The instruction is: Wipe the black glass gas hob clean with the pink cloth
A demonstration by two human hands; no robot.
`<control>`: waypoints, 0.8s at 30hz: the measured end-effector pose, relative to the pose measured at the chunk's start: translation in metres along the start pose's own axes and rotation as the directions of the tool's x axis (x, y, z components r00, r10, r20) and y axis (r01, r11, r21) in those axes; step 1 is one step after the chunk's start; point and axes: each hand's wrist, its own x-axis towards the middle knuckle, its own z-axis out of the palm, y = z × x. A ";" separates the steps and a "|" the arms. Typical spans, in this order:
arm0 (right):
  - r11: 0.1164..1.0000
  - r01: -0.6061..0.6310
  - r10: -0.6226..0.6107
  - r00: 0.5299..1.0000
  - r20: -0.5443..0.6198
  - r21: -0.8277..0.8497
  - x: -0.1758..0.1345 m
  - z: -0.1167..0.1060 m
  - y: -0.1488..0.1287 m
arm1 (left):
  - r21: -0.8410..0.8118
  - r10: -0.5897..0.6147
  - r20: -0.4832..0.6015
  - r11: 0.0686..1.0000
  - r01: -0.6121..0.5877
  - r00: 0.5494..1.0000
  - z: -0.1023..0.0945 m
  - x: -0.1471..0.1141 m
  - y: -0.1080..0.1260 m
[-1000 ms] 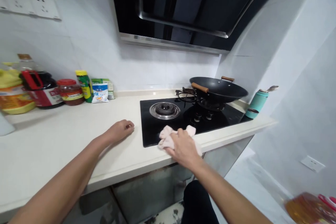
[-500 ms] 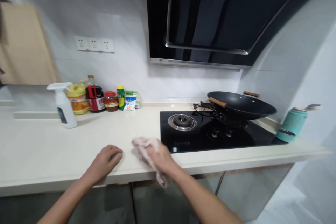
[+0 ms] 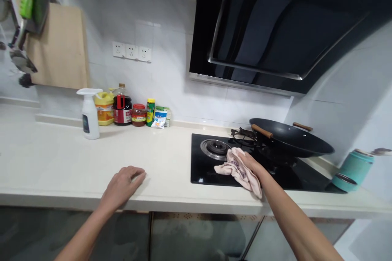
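The right hand (image 3: 249, 163) was closed around a pale pink cloth (image 3: 237, 168), pressing it onto the black glass stove top (image 3: 202, 169) just in front of the left burner (image 3: 215, 148). The cloth was crumpled, with faint darker marks in its folds, and one end trailed back from the hand toward the front edge of the surface (image 3: 61, 163). Just beyond the hand the black wok (image 3: 290, 140) sat on its burner, its wooden handle (image 3: 262, 131) pointing toward the knuckles and apparently close above them, though the gap was hard to judge. To the left of this hand the stove's edge met a broad stretch of bare pale surface. There the left hand (image 3: 124, 183) lay flat and relaxed, holding nothing, close to the front edge. Far beyond it, along the wall, stood a white spray bottle (image 3: 90, 114) and a row of sauce jars (image 3: 128, 110). Off to the right hand's outer side a teal flask (image 3: 352, 170) lay near the corner.
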 end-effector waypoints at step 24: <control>0.738 0.381 -0.253 0.921 0.295 -0.557 -0.059 0.101 -0.063 | 0.089 0.001 -0.101 0.996 0.008 0.995 -0.003 -0.006 0.014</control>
